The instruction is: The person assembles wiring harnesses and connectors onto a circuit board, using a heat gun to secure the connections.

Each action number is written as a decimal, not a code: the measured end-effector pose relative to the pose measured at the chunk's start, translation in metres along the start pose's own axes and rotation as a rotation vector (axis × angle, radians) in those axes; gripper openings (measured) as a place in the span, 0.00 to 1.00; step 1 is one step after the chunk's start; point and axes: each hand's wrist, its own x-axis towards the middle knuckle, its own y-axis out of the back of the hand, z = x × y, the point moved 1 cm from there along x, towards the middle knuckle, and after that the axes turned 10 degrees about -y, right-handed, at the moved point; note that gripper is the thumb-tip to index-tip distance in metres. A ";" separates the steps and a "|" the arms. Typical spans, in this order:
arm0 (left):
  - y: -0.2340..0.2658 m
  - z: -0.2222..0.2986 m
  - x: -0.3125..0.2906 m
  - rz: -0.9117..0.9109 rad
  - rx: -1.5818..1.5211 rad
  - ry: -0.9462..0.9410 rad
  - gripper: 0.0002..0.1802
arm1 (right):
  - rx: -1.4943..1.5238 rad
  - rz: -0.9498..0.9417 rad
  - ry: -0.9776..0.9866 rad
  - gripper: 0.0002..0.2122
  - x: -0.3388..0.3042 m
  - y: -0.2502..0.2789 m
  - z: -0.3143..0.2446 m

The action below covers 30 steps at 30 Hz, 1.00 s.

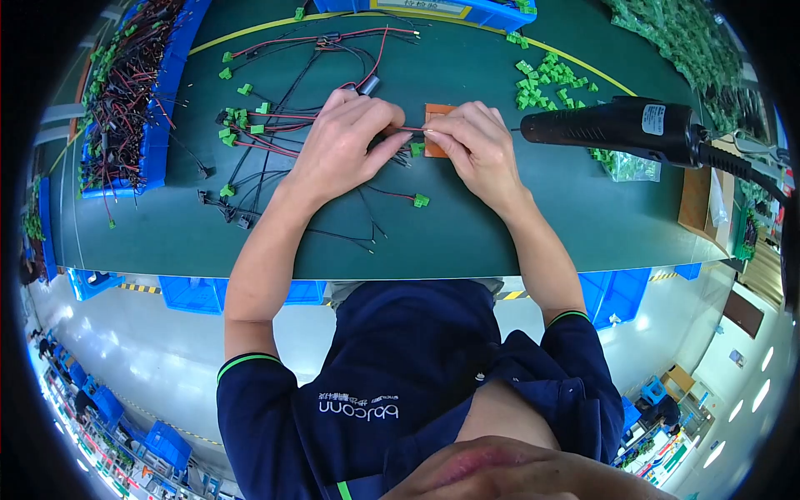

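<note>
Wire-to-connector fitting, mid-step: left hand (pixel 337 146) and right hand (pixel 468 143) meet above the dark green table (pixel 500 225); fingers of both pinched on a thin red-and-black wire lead (pixel 412 129) beside a small green plastic terminal block (pixel 417 149); next move probably demands precise alignment.

A black heat gun (pixel 621 127) lies on the green bench (pixel 500 225) beside loose green terminal blocks (pixel 546 79), with a blue bin of wire harnesses (pixel 125 92) at left.
</note>
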 end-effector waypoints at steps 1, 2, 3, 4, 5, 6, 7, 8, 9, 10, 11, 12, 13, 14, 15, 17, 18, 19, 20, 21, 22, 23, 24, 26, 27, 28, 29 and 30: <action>-0.001 -0.001 0.000 0.001 0.001 0.000 0.06 | -0.002 -0.014 -0.011 0.05 -0.001 0.001 0.001; -0.002 -0.002 -0.001 0.019 -0.030 -0.011 0.06 | -0.003 -0.027 -0.021 0.06 -0.002 0.002 0.002; -0.005 -0.004 -0.001 0.037 -0.063 -0.023 0.05 | -0.003 -0.028 -0.021 0.06 -0.003 0.001 0.001; -0.006 -0.004 -0.002 0.038 -0.062 -0.023 0.05 | 0.068 -0.021 -0.055 0.08 -0.003 0.001 0.000; -0.007 -0.005 -0.004 0.055 -0.094 0.008 0.05 | 0.140 -0.014 -0.089 0.10 -0.003 0.001 0.000; -0.008 -0.005 -0.005 0.073 -0.125 0.037 0.06 | 0.140 -0.014 -0.089 0.10 -0.004 0.001 0.000; -0.009 -0.004 -0.006 0.073 -0.125 0.038 0.06 | 0.135 -0.023 -0.098 0.12 -0.005 0.003 0.001; -0.011 -0.003 -0.007 0.071 -0.116 0.055 0.06 | 0.130 -0.032 -0.108 0.15 -0.006 0.003 0.002; -0.012 -0.002 -0.008 0.069 -0.106 0.072 0.06 | 0.131 -0.032 -0.108 0.15 -0.008 0.003 -0.002; -0.013 -0.001 -0.009 0.069 -0.107 0.073 0.06 | 0.200 -0.038 -0.230 0.15 -0.010 0.003 -0.007; -0.013 0.000 -0.010 0.061 -0.092 0.072 0.05 | 0.270 -0.044 -0.352 0.16 -0.012 0.003 -0.009; -0.013 0.001 -0.011 0.053 -0.078 0.070 0.05 | 0.270 -0.044 -0.352 0.16 -0.015 0.003 -0.006; -0.014 0.002 -0.012 0.053 -0.078 0.071 0.05 | 0.239 -0.062 -0.280 0.17 -0.018 0.002 0.000; -0.015 0.002 -0.012 0.052 -0.083 0.066 0.05 | 0.209 -0.081 -0.208 0.18 -0.020 0.002 0.002; -0.017 0.002 -0.013 0.052 -0.086 0.062 0.04 | 0.209 -0.082 -0.207 0.18 -0.023 0.001 0.002; -0.018 0.003 -0.014 0.060 -0.099 0.066 0.04 | 0.278 -0.036 -0.314 0.16 -0.027 -0.001 0.000; -0.018 0.006 -0.016 0.066 -0.112 0.075 0.04 | 0.280 -0.040 -0.316 0.16 -0.029 0.001 -0.003; -0.018 0.008 -0.018 0.065 -0.112 0.080 0.04 | 0.248 -0.073 -0.329 0.16 -0.029 0.005 -0.008; -0.018 0.011 -0.020 0.070 -0.121 0.088 0.03 | 0.215 -0.105 -0.341 0.15 -0.030 0.008 -0.010; -0.020 0.012 -0.021 0.076 -0.131 0.090 0.03 | 0.215 -0.104 -0.342 0.15 -0.032 0.008 -0.009; -0.021 0.014 -0.022 0.075 -0.131 0.090 0.03 | 0.232 -0.094 -0.269 0.15 -0.035 0.007 -0.006; -0.022 0.015 -0.023 0.074 -0.133 0.092 0.03 | 0.249 -0.084 -0.197 0.15 -0.036 0.007 -0.003; -0.025 0.017 -0.025 0.073 -0.136 0.097 0.03 | 0.250 -0.086 -0.199 0.15 -0.039 0.006 0.001; -0.029 0.019 -0.027 0.069 -0.139 0.109 0.03 | 0.246 -0.082 -0.137 0.15 -0.042 0.005 0.007; -0.021 0.014 -0.019 0.065 -0.135 0.109 0.03 | 0.244 -0.077 -0.135 0.15 -0.030 0.008 0.002; -0.013 0.009 -0.010 0.064 -0.134 0.104 0.03 | 0.266 -0.069 -0.233 0.14 -0.017 0.011 -0.004; -0.005 0.003 -0.001 0.063 -0.126 0.097 0.03 | 0.288 -0.060 -0.330 0.13 -0.004 0.013 -0.008; -0.003 0.002 -0.001 0.060 -0.124 0.099 0.03 | 0.287 -0.062 -0.337 0.13 -0.003 0.013 -0.008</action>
